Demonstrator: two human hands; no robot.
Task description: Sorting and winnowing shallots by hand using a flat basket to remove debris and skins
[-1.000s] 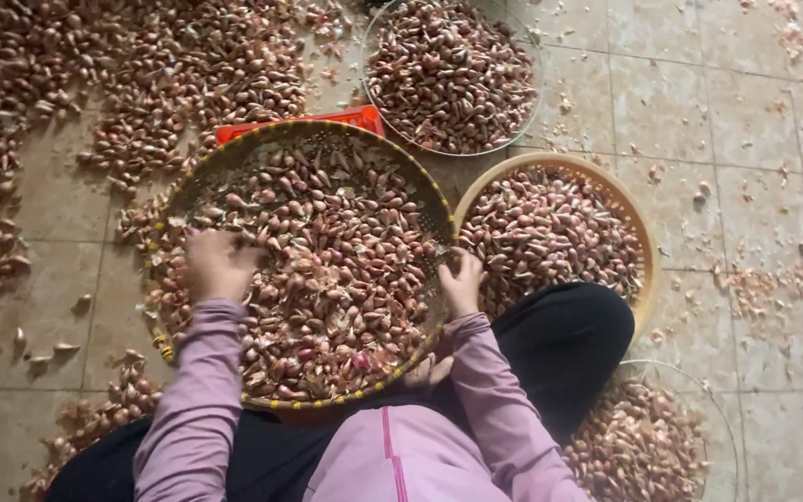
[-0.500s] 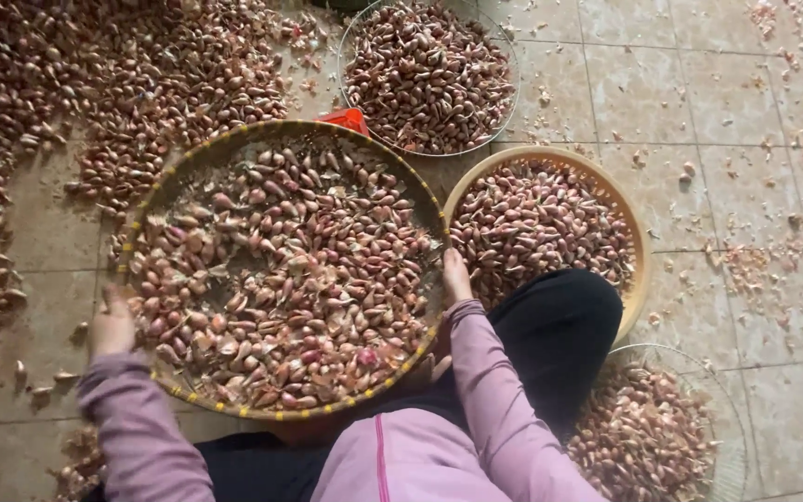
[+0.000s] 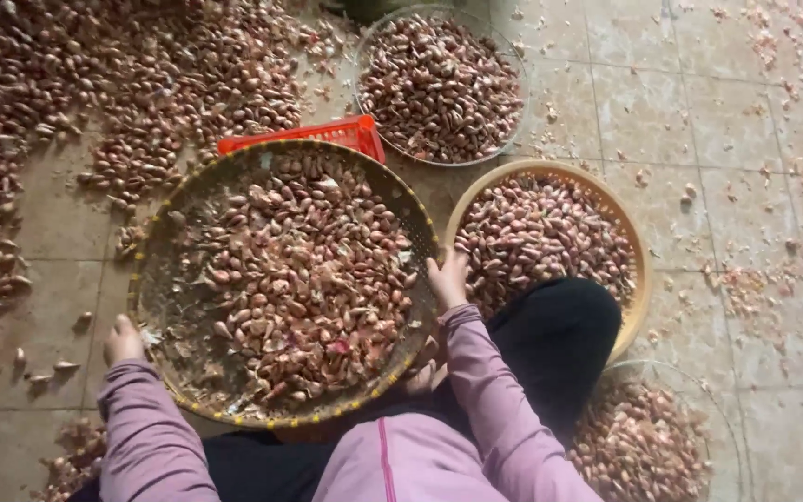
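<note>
**Q:** While you sit on the floor, what do your two hands have hold of?

**A:** Both grip the large round woven winnowing tray with a dark mesh and yellow-dotted rim (image 3: 392, 195). Your left hand (image 3: 123, 339) is closed over the rim at the tray's left edge; your right hand (image 3: 446, 279) is closed over the rim at its right edge. The fingers curl under the rim and cannot be seen in full.

**Q:** Where does the tray lie, and what does it hold?

**A:** It sits above your lap, in front of your pink-sleeved arms. Its load of reddish-brown unpeeled shallot cloves (image 3: 299, 270) is gathered toward the centre and right, leaving bare mesh with papery scraps along the left side.

**Q:** What surrounds it?

**A:** Just behind the tray, a red plastic crate (image 3: 341, 135) shows at the rim. Farther back stands a clear round basin full of cloves (image 3: 439, 84). To your right, a tan woven bamboo basket of cloves (image 3: 638, 251) lies just beside your right hand, partly covered by your black-trousered knee (image 3: 559, 325). Another clear basin of cloves (image 3: 648, 446) shows at lower right. A loose heap of cloves (image 3: 67, 102) spreads across the beige tiled floor (image 3: 727, 121) at upper left.
</note>
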